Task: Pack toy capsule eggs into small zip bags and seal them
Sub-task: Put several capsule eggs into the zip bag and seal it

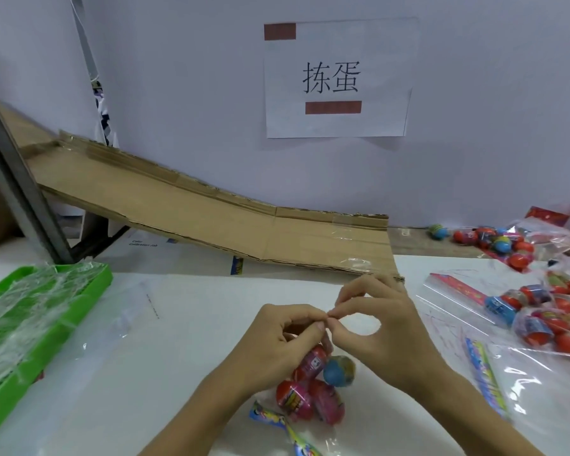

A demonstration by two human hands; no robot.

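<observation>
White bench (191,324) near the cardboard ramp (211,218): both hands meet at its middle. Left hand (277,337) and right hand (379,324) fingers pinch the top of a clear zip bag (323,327). Red and blue capsule eggs (313,386) sit inside.

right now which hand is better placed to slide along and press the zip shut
Right. The right hand pinches the clear zip bag's top edge with free table to its side; the left hand grips the bag top above the red capsule eggs, steadying it.
</observation>
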